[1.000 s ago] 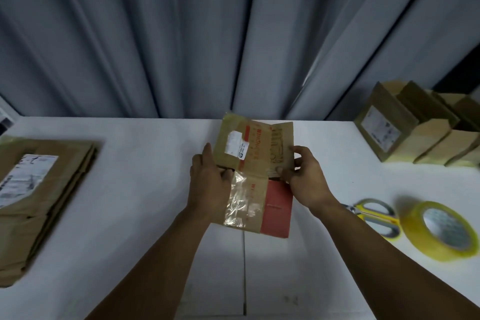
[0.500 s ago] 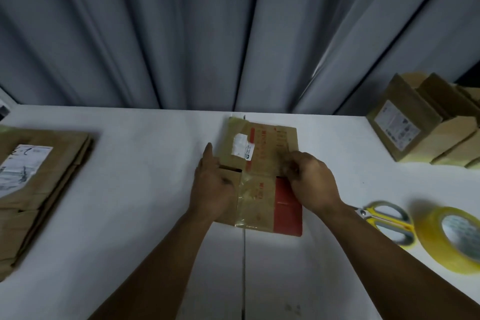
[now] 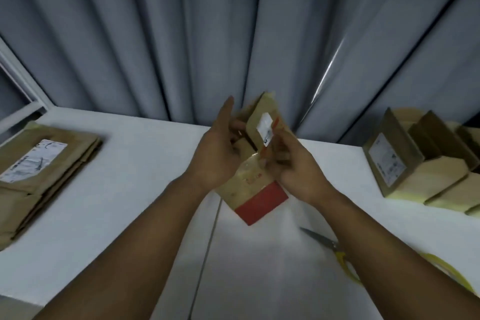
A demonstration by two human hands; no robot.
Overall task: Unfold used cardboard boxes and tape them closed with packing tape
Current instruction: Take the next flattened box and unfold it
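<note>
From the head camera, both hands meet over the middle of the white table (image 3: 130,189), a little toward its far edge, and between them is the cardboard box (image 3: 249,184). It is small and brown, held tilted, with its red band (image 3: 262,202) at the low end pointing down at the table top; I can't tell whether that corner touches. The left hand (image 3: 215,156) lies flat along the box's left side, fingers straight and pointing up, with the thumb reaching in toward a flap, though it is blurred there. The right hand (image 3: 293,163) has its fingers curled onto the box's right side, pinching the cardboard just below the white label (image 3: 266,128). A shiny patch of clear tape (image 3: 246,173) runs down the box's face between the hands. At the left edge of the table sits a stack of flattened boxes (image 3: 39,171), label up. At the far right corner stand the made-up boxes (image 3: 415,169), side by side. Toward the near right, the scissors (image 3: 324,241) poke out from beneath the right forearm, blades toward the table's middle, and beyond that forearm only a yellow sliver of the tape roll (image 3: 441,275) shows. Behind the far edge hangs a grey pleated curtain (image 3: 181,34).
</note>
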